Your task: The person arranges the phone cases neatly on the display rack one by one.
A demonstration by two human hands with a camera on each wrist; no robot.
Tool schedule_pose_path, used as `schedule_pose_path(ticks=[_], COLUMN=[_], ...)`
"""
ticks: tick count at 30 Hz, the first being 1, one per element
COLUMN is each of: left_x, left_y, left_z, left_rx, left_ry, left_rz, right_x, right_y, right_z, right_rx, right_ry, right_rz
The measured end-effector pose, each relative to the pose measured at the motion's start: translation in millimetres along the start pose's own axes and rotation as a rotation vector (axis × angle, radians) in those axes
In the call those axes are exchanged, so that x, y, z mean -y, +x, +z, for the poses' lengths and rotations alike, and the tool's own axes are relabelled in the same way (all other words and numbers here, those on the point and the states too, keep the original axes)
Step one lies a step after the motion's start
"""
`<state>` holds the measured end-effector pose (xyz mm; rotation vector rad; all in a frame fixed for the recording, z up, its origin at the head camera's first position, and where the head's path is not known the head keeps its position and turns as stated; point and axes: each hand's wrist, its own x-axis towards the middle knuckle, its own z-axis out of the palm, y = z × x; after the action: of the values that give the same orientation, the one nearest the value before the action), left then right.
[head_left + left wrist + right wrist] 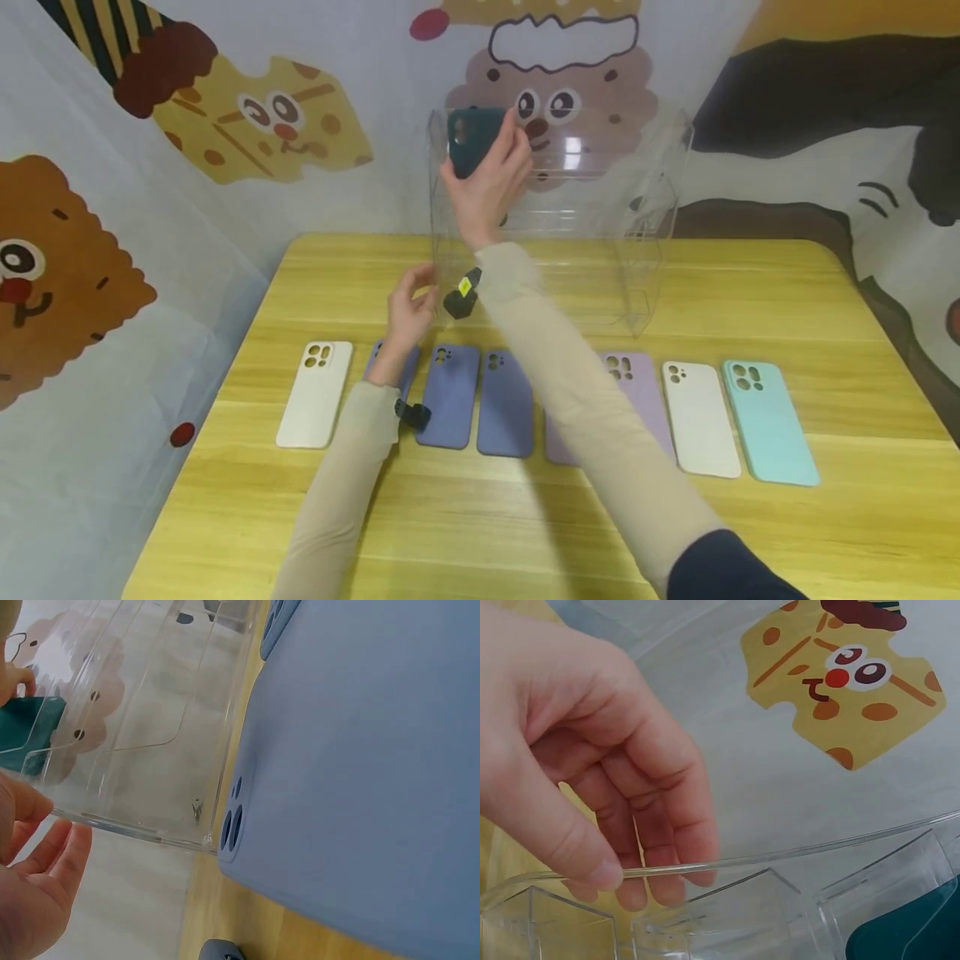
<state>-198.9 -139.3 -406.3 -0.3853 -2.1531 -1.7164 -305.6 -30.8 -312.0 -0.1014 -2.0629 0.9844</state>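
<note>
High on the left side of a clear tiered display stand (pixel 555 275), my right hand (pixel 491 183) holds a dark green phone case (pixel 468 142) upright, thumb on its left edge and fingers on its right. The case's green back (pixel 34 724) also shows through the plastic in the left wrist view. Lower down, my left hand (pixel 412 304) is at the stand's left edge. In the right wrist view its thumb and fingers (pixel 686 802) straddle that clear edge (pixel 795 851). A blue phone case (pixel 360 765) fills much of the left wrist view.
A row of phone cases lies in front of the stand: a white case (pixel 315 396) at left, several blue and lilac ones under my arms, another white case (pixel 701 421) and a mint case (pixel 772 425) at right. A printed cloth (pixel 397 50) hangs behind the wooden table (pixel 832 317).
</note>
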Motion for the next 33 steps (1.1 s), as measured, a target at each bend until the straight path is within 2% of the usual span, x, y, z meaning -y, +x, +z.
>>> schedule_pose_path(ticks=[8,20,28,33], left_x=[1.0,0.4,-0.2,-0.9], left_y=[-0.5,-1.1,-1.0,-2.0], left_z=[-0.8,-0.8,-0.5,-0.8], left_rx=[0.005,0.003,-0.001,-0.002], left_ry=[0.016,0.024,0.021,0.014], left_rz=[0.001,0.011,0.023,0.023], right_x=[3.8,2.0,5.6,4.2], right_y=[-2.8,-4.0,-2.8,-4.1], right_z=[1.6,5.8,3.1,-3.0], right_rx=[0.012,-0.036,0.013,0.048], right_ry=[-0.011,-0.035,-0.053,-0.026], right_rz=[0.054,0.048,0.106,0.083])
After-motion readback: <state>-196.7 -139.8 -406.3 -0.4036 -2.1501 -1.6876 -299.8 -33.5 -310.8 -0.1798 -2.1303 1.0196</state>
